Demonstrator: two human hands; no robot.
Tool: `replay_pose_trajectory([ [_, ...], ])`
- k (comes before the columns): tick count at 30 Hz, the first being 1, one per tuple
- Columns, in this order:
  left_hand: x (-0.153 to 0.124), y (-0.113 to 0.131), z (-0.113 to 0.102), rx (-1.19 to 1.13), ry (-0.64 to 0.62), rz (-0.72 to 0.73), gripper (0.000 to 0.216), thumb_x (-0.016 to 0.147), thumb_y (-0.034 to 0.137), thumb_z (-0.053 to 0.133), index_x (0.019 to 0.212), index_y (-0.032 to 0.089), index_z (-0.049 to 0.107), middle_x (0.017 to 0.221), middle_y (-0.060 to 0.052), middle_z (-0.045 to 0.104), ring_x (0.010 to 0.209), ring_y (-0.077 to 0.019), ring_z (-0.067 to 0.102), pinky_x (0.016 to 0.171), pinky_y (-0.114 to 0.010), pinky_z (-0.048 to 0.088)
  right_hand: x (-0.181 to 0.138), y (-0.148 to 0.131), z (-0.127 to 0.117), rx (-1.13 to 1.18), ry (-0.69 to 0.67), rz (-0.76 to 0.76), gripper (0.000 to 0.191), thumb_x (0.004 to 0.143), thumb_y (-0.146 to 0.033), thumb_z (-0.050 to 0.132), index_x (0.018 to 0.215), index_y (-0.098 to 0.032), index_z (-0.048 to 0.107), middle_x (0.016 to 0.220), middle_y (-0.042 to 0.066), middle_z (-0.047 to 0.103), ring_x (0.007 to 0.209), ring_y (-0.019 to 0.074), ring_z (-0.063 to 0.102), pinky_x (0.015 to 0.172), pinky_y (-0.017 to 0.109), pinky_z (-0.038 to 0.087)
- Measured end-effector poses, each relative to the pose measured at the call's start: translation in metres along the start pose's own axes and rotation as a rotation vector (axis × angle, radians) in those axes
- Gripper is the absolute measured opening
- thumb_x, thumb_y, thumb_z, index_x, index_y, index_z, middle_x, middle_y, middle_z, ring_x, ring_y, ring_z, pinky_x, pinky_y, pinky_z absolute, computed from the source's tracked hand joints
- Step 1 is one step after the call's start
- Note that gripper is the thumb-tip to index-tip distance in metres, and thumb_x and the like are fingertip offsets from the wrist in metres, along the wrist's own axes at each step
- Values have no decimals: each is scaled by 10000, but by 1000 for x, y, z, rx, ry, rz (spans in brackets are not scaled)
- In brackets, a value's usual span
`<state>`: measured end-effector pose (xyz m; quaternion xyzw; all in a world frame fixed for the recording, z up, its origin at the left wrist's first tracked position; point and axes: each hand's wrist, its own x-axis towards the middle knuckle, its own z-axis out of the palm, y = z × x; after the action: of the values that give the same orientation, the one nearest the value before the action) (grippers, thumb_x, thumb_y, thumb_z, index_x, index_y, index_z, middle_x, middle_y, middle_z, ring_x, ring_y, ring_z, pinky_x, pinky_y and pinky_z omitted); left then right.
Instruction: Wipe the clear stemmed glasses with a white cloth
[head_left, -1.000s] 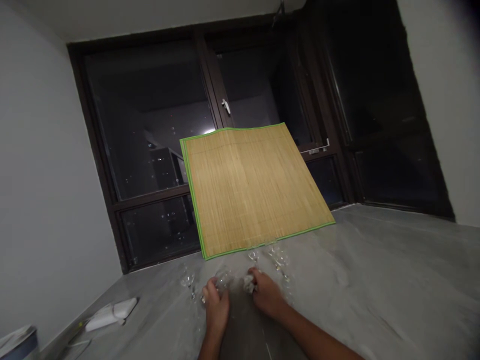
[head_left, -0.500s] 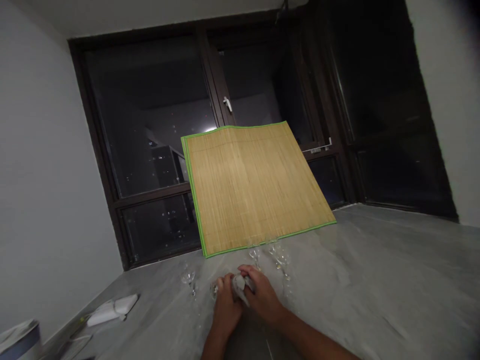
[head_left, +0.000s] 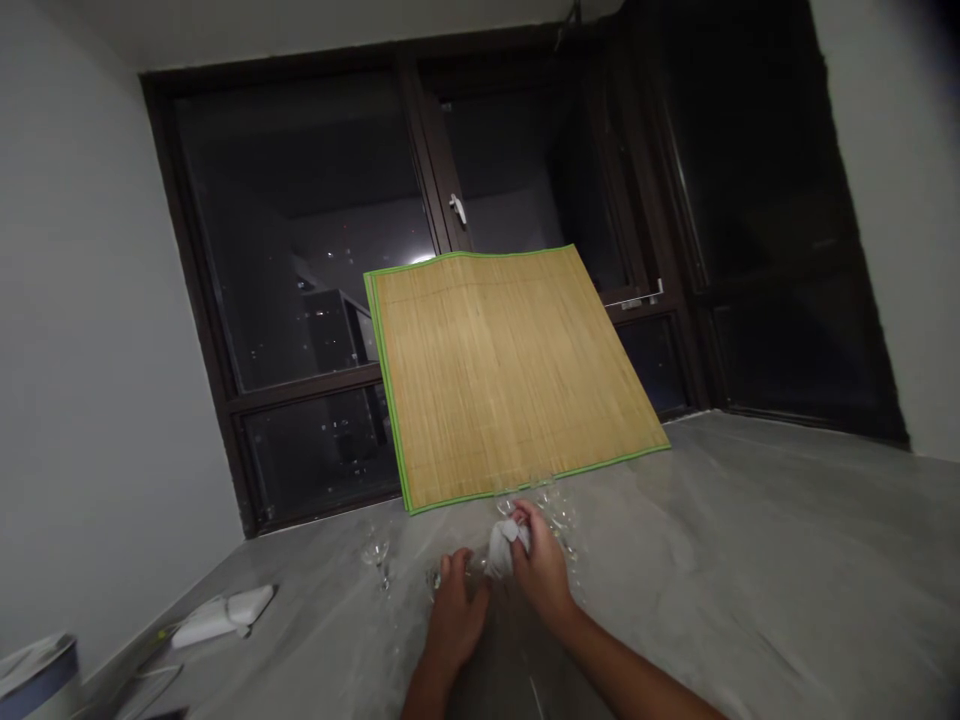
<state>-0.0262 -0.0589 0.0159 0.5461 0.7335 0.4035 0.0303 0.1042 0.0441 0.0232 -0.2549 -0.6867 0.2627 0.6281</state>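
My left hand is closed around a clear glass, whose rounded end shows to the left of my fingers. A crumpled white cloth is pinched in my right hand, close to the right end of that glass. To the left a stemmed glass stands apart on the grey stone surface. More stemmed glasses stand behind my right hand, which partly hides them. Their outlines are faint, and I cannot tell them all apart.
A bamboo mat with green edging leans against the dark window behind the glasses. On the left lie a white device with a cord and, nearer, a round container. White walls close in both sides.
My right hand has moved up and away from my left with the white cloth, opening a gap between them. My left hand has stayed nearly in place with the glass.
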Motion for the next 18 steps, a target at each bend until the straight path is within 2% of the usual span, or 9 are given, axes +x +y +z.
replay_pose_trajectory([
  [3,0,-3,1,-12,13,1,405,895,408,452,1225,183,512,1229,-114,555,1185,-230,516,1023,-325,363,5,2,-4,-18,44,3,474,792,-148,423,1255,-167,523,1196,111,637,1134,249,585,987,403,453],
  [6,0,-4,3,-22,40,8,405,907,456,441,1201,196,540,1222,-109,578,1187,-231,524,1026,-328,370,6,2,-5,-31,25,-5,490,768,-112,408,1236,-182,538,1190,102,635,1134,239,580,1011,397,437],
  [11,2,-8,4,-2,67,37,399,909,453,445,1185,186,552,1205,-113,592,1164,-229,541,1015,-333,386,-1,1,2,70,-167,-28,452,775,-138,445,1209,-200,552,1088,74,666,1063,224,618,973,372,463],
  [14,5,-12,4,18,102,48,403,907,459,443,1167,173,558,1166,-114,597,1121,-228,559,984,-330,403,-4,0,4,149,-260,34,446,802,-202,489,1247,-201,523,1056,62,673,1013,217,638,927,352,486],
  [18,8,-16,1,74,169,8,434,897,508,443,1103,151,580,1092,-120,610,1037,-247,587,931,-350,425,-6,4,1,171,-425,111,646,713,-212,613,1340,-212,459,1134,67,675,976,218,652,876,336,502],
])
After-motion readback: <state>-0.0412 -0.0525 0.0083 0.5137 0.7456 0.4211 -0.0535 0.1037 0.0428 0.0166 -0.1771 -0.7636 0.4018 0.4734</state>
